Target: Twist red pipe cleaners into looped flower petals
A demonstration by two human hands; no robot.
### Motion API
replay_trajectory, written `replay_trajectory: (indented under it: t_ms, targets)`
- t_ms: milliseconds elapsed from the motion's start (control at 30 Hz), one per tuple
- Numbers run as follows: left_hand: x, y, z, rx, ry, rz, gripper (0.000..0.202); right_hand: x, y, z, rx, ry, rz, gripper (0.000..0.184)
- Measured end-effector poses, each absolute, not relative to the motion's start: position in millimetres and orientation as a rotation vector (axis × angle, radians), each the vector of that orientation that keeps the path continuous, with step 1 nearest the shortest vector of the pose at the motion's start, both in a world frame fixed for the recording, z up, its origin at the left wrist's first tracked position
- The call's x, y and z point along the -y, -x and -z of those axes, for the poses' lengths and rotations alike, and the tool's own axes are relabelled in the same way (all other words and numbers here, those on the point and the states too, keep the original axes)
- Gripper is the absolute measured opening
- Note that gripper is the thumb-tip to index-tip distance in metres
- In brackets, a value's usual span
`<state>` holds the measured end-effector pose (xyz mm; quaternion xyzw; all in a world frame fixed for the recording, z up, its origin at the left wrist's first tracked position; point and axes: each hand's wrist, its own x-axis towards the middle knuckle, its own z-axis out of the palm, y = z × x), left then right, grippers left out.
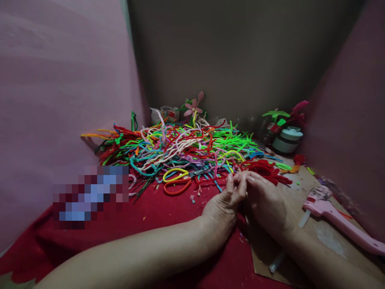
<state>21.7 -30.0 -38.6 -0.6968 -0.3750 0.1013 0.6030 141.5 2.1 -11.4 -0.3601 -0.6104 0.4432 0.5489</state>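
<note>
My left hand [224, 206] and my right hand [261, 198] meet at the fingertips above the red cloth. Both have their fingers bent and pressed together. Whatever lies between them is hidden or too small to name. A red pipe cleaner [210, 181] lies just left of the fingertips; whether it runs into my grip I cannot tell. Just beyond my right hand sits a bundle of looped red pipe cleaners [264, 170]. Scissors [180, 180] with yellow and orange handles rest left of my hands, their blades pointing right at the edge of the pile.
A heap of multicoloured pipe cleaners [183, 144] fills the back. On the right, a pink glue gun [333, 214] lies on a cardboard sheet [261, 257]. Behind it stands a pale lidded jar [288, 140]. A pipe-cleaner flower [193, 107] rises at the back. Walls close in both sides.
</note>
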Motion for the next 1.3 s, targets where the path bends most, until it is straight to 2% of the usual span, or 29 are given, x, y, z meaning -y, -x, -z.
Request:
replay_trajectory:
  t_ms: [200, 333, 500, 600, 833, 1300]
  targets:
    - [34, -27, 39, 0.793, 1.483, -0.489, 0.062, 1, -137, 17, 1.273, 0.844, -1.307, 0.012]
    - [35, -23, 40, 0.862, 1.662, -0.37, 0.057, 2, -136, 18, 1.265, 0.892, -1.371, 0.016]
    - [30, -10, 42, 0.893, 2.119, -0.001, 0.043, 0, -136, 20, 1.333, 1.024, -1.195, 0.018]
    - [28, -6, 42, 0.951, 2.203, 0.1, 0.039, -3, -136, 24, 1.383, 1.074, -1.132, 0.02]
    - [26, -3, 43, 1.041, 2.28, 0.077, 0.035, -1, -134, 24, 1.527, 1.083, -1.13, 0.027]
    - [24, -2, 50, 1.097, 2.444, 0.044, 0.032, -1, -135, 28, 1.74, 1.101, -0.893, 0.03]
